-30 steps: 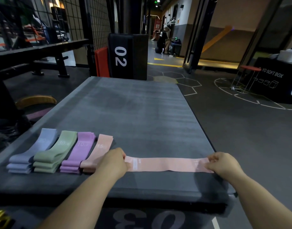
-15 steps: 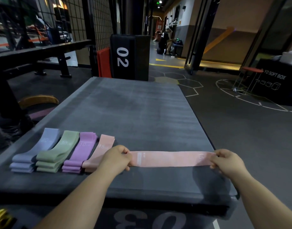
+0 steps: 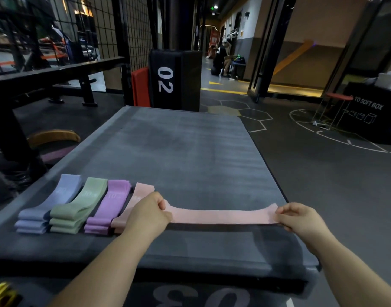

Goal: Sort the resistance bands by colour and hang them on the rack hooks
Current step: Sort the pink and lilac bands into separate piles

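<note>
A pink resistance band (image 3: 221,216) is stretched taut between my hands, just above the near edge of a grey padded box (image 3: 190,151). My left hand (image 3: 149,212) grips its left end and my right hand (image 3: 300,220) pinches its right end. To the left, four piles of folded bands lie side by side on the box: blue-grey (image 3: 50,204), green (image 3: 79,204), purple (image 3: 110,207) and pink (image 3: 132,209). My left hand partly covers the pink pile. No rack with hooks is in view.
A black box marked 02 (image 3: 174,80) and a red pad (image 3: 140,87) stand beyond the far end of the grey box. A black bench (image 3: 57,74) and wire grid lie to the left. Open gym floor lies to the right, with a black soft box (image 3: 371,111) farther off. Something yellow (image 3: 2,293) sits at bottom left.
The pink band lay flat on the box; both hands have lifted it slightly and pulled it apart, so it is now narrower and taut in the middle.
</note>
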### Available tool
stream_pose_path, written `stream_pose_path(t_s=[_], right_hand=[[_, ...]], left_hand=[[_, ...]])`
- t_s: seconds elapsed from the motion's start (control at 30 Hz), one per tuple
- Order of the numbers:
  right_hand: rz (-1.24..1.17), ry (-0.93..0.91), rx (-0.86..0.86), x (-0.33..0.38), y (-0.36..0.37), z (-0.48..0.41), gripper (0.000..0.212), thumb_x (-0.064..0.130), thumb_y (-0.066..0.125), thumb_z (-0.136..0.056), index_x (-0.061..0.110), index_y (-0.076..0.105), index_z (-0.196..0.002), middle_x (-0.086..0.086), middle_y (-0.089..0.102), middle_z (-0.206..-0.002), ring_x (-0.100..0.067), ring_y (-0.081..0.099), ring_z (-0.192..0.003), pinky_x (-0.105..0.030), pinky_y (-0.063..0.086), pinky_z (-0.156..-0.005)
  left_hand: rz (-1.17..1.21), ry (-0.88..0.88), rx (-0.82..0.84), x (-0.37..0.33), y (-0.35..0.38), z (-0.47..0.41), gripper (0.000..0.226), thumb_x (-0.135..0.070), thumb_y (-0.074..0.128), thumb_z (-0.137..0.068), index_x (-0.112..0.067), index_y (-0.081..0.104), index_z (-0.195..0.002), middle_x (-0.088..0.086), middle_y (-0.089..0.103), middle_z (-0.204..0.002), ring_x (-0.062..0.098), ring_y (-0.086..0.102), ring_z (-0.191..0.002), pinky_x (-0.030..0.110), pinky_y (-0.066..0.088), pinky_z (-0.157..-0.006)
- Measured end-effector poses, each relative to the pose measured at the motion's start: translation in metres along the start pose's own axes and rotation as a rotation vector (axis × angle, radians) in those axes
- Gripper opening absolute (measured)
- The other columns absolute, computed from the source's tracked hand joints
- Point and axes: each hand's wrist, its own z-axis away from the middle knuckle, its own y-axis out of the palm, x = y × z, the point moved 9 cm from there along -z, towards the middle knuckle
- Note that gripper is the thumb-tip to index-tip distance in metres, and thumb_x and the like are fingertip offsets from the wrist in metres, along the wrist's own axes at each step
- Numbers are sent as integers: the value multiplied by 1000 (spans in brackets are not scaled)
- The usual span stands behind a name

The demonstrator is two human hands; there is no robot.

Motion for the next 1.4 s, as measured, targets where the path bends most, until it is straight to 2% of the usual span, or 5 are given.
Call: stream_pose_path(t_s=[0.37, 0.57, 0.93, 1.27, 1.4], right_hand=[[626, -144, 137, 10, 33, 12, 16, 21, 72, -77, 31, 62, -71, 10, 64, -72, -6, 58, -71, -11, 38, -58], [780, -170, 135, 15, 36, 17, 16, 30, 67, -78, 39, 57, -69, 9, 54, -91, -12, 59, -82, -26, 47, -76], [362, -268, 363, 50, 105, 57, 24, 39, 59, -93, 27, 72, -76, 10, 72, -79, -2, 66, -81, -26, 51, -84], [-204, 8, 407, 43, 121, 57, 18, -1, 63, -86, 2, 59, -103, -9, 66, -65, -15, 62, -53, -22, 49, -51], [-142, -34, 420, 43, 114, 51, 16, -3, 59, -86, 5, 60, -100, -5, 57, -60, -15, 54, -51, -24, 44, -49]], left_hand=[[-353, 58, 44, -4, -4, 13, 11, -20, 51, -90, -23, 48, -101, -7, 53, -92, 17, 47, -80, 24, 19, -49], [-243, 180, 52, -11, 12, 10, 17, -26, 53, -88, -23, 40, -99, -5, 59, -92, 19, 54, -80, 29, 32, -56], [-121, 483, -5, -60, 49, 32, 34, -35, 59, -85, -26, 32, -103, -7, 64, -96, 23, 61, -94, 31, 42, -71], [-111, 782, -97, -87, 71, 52, 38, -34, 68, -69, -22, 44, -95, -10, 61, -79, 19, 61, -79, 31, 39, -70], [-202, 700, -69, -75, 78, 41, 64, -31, 57, -64, -29, 34, -123, -11, 46, -126, 17, 35, -122, 36, 32, -97]])
